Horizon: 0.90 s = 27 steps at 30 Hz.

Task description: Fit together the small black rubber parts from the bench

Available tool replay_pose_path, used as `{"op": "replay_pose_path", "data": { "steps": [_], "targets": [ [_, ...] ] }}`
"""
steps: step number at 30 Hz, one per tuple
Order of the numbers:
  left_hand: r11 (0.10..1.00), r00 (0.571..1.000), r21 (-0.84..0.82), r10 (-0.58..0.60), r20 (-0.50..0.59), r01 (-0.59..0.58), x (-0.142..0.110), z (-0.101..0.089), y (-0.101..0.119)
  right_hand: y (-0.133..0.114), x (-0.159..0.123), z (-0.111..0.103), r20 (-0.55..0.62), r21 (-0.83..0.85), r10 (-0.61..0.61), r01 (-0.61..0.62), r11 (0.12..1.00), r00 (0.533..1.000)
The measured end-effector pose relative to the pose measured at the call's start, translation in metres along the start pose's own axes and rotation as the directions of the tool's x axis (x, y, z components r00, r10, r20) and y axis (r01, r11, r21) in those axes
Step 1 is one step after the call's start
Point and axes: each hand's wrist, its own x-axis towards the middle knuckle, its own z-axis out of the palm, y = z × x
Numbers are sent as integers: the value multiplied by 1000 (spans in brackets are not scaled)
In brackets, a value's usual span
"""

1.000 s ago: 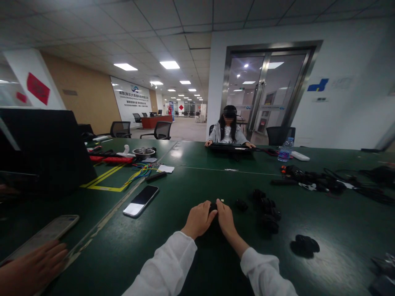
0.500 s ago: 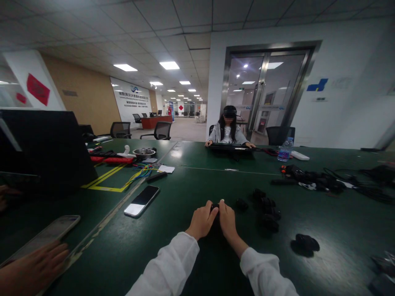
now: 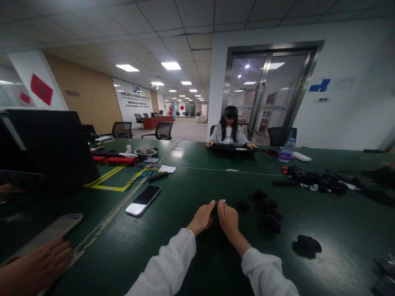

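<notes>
Now the left hand [image 3: 201, 218] and the right hand [image 3: 228, 218] are meeting above the green counter [image 3: 117, 250], gripping a small black piece [image 3: 215, 206] between their fingertips — the fingers are mostly hiding it. One black lump [image 3: 243, 205] is lying just right of the right hand, and a black cluster [image 3: 269, 213] is sitting beyond it. A phone [image 3: 143, 200] is lying left of the left hand. Across the counter, a seated person [image 3: 228, 130] is holding a dark flat thing [image 3: 233, 149].
</notes>
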Motion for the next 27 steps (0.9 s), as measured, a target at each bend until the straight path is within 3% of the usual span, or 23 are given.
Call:
{"op": "replay_pose_path", "data": {
  "steps": [6, 12, 19, 27],
  "targets": [
    [984, 984, -10, 175, -2, -175, -2, -6, -4, -1, 2, -2, 43, 136, 7, -13, 991, 999],
    [884, 886, 138, 459, -65, -447, -7, -17, -1, -2, 7, -7, 128, 307, 70, -106, 946, 989],
    [903, 899, 85, 427, -95, -421, 2, -24, -8, -2, 11, -16, 324, 452, 83, -231, 861, 942],
    [936, 933, -8, 350, -86, -352, 3, -27, -8, 1, 11, -18, 383, 498, 59, -260, 827, 922]
  ]
}}
